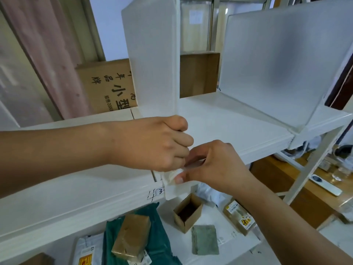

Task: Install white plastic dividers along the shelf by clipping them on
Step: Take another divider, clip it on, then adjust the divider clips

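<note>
Step in hand: clipping divider [152,60] onto shelf [238,119] front edge. Left hand [152,144] fisted at its base; right hand [214,167] fingers [180,178] pinch clip [172,188], seemingly not seated. Next: firm downward press. Second divider [277,64] mounted rightward. Below, small open carton [188,212], contents unclear.

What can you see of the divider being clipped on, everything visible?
The white plastic divider is a frosted, translucent panel with a thicker opaque white front edge. It stands upright across the white shelf, parallel to an installed divider on the right. Its front clip hooks down over the shelf's front lip. The left hand grips its base in a fist; the right hand pinches the clip with thumb and fingers.
</note>
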Motion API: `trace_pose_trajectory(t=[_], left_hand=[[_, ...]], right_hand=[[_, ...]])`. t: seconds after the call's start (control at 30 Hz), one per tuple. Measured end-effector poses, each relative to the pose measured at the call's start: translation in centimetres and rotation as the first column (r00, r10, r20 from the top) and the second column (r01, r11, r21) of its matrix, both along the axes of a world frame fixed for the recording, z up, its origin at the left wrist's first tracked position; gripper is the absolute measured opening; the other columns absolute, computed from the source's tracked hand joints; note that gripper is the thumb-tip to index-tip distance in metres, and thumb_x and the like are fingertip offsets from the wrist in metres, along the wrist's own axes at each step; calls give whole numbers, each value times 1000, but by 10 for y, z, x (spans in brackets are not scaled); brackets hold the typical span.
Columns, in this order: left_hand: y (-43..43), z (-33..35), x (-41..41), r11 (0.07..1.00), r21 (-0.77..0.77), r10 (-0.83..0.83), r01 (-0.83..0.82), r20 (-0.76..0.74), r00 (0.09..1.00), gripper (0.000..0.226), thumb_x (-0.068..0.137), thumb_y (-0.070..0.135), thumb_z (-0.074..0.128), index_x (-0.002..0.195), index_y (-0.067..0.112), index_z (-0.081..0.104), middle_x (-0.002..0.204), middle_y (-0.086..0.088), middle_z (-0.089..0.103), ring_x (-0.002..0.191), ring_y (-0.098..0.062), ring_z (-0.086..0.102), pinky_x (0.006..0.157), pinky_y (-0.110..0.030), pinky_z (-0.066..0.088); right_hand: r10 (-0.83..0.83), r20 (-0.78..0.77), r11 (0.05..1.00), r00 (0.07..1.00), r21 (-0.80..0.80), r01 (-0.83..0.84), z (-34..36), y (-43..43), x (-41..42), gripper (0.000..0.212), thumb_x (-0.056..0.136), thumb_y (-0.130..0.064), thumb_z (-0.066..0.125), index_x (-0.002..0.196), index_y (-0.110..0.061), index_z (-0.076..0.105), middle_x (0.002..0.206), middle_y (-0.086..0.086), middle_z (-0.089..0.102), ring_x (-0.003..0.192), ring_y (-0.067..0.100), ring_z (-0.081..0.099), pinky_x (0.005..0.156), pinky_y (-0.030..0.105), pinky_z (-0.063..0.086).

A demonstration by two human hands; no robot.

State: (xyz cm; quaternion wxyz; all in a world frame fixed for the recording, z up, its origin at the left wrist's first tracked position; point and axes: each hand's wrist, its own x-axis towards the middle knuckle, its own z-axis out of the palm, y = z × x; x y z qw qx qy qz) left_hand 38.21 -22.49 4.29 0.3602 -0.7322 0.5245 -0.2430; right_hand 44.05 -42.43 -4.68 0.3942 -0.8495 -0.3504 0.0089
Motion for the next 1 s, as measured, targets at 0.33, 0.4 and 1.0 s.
trace_pose_trajectory(t=[0.33,0.4,1.0], left_hand=[[-4,-5,-22,976,-11,216,-217,-37,976,31,106,3,47,98,21,72,85,6,65,89,-21,59,107,-37,29],[-7,-9,-27,961,-39,270,-273,-67,960,29,103,2,51,99,22,72,88,6,67,93,-22,58,111,-39,26],[-124,-87,-36,512,-763,360,-395,-227,905,35,89,12,62,118,22,78,115,7,76,107,-20,67,102,-43,46]], right_hand=[[-77,6,992,997,101,76,-12,-4,-18,33,54,-72,79,76,-48,75,77,-41,69,77,-18,67,68,4,46],[-88,35,987,995,138,83,-17,-5,-23,27,60,-69,79,78,-50,75,80,-39,70,82,-16,66,74,9,49],[-38,161,986,986,166,11,-35,-156,-8,44,95,-44,66,137,-50,55,128,-30,58,122,-6,53,98,7,40]])
